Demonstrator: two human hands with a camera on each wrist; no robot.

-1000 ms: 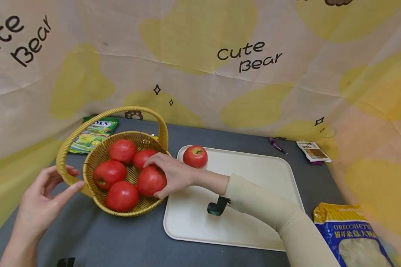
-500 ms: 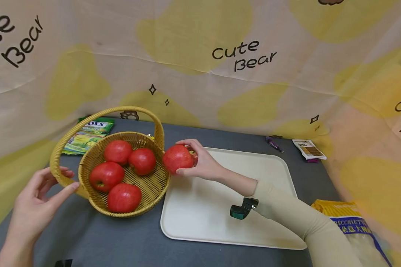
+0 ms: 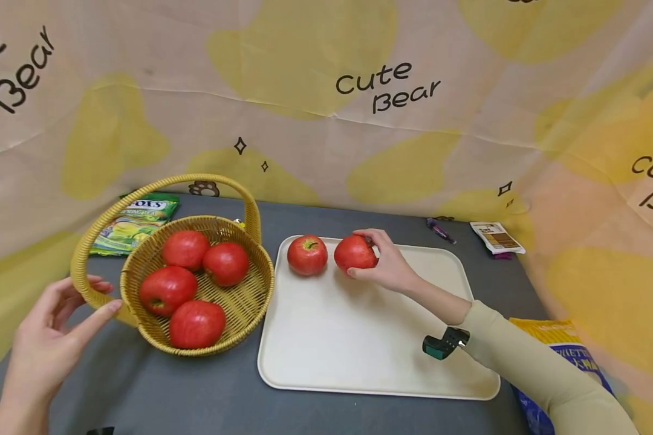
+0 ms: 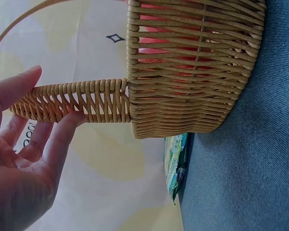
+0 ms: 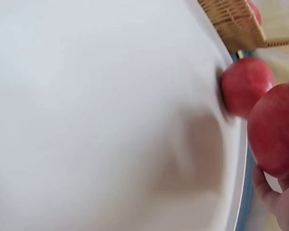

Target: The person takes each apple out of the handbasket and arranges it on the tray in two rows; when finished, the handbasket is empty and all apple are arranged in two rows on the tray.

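Observation:
My right hand (image 3: 383, 263) grips a red apple (image 3: 354, 253) (image 5: 275, 131) low over the far part of the cream tray (image 3: 370, 356), just right of another red apple (image 3: 307, 254) (image 5: 245, 86) that sits there. A woven yellow basket (image 3: 250, 302) (image 4: 192, 72) with several red apples stands left of the tray. My left hand (image 3: 60, 320) (image 4: 24, 144) touches the base of the basket handle (image 4: 77, 102) with straight fingers.
A green snack packet (image 3: 133, 220) lies behind the basket. A purple wrapper (image 3: 439, 230) and a small white packet (image 3: 496, 237) lie beyond the tray's far right corner. A blue and yellow pasta bag (image 3: 563, 347) lies right of the tray. A printed cloth backdrop (image 3: 326, 103) walls the grey table (image 3: 207, 399).
My right hand lifted an apple out of the basket and carried it right, over the tray, to beside the apple there. The left hand stayed at the basket handle.

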